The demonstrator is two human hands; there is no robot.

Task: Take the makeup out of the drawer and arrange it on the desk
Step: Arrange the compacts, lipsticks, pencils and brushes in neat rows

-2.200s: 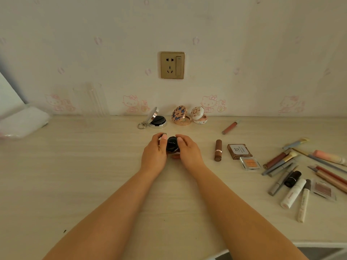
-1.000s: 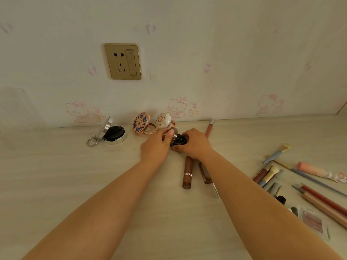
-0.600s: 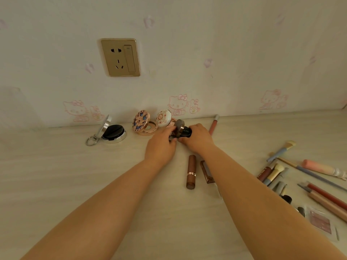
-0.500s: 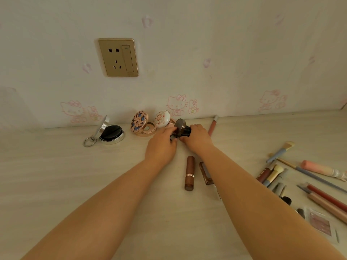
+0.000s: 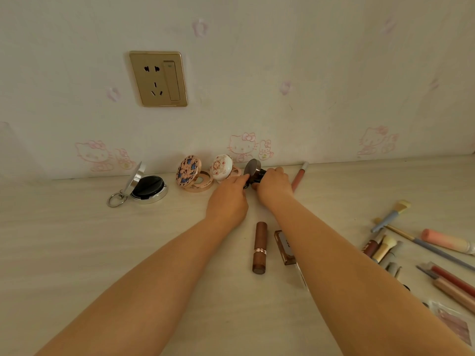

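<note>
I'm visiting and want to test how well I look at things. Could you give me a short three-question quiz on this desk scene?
1. True or false: the silver round compact with the key ring stands open.
2. Which lies nearest the brown lipstick tube with the gold band? A) the gold wall socket B) the brown flat rectangular palette C) the pink slim lip-gloss tube
3. What do the left hand and the right hand hold between them?

Key:
1. True.
2. B.
3. The small dark round compact, lid raised, set down in line with the other open compacts by the wall.
</note>
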